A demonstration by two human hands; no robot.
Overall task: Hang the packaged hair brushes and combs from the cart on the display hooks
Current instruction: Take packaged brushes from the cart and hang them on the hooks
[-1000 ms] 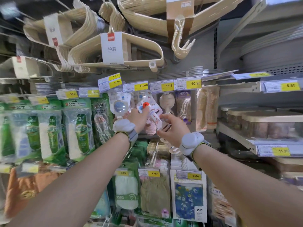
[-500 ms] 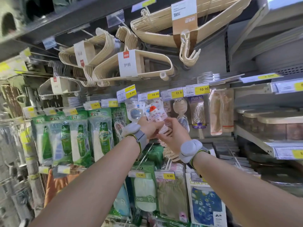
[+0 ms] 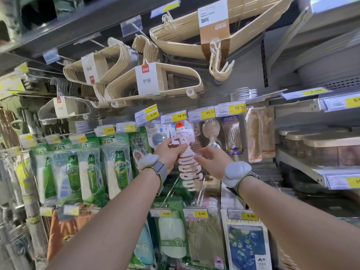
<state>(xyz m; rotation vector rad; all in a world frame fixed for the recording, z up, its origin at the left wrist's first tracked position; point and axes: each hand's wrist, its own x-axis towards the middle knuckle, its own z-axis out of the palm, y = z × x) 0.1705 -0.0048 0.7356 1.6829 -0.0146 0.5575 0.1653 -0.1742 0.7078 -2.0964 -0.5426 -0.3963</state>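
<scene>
The display wall [image 3: 245, 72] carries cream hangers [image 3: 155, 90] (upper rows), green packs [image 3: 116, 164] and packaged brushes [image 3: 231, 137] below.

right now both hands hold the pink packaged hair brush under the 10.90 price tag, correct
No: the head view shows the left hand and right hand holding the pink packaged hair brush under the 16.90 price tag, not 10.90.

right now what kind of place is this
Most likely a household goods aisle in a shop: yellow price tags along the rows, bundled clothes hangers above, green packets hung side by side.
</scene>
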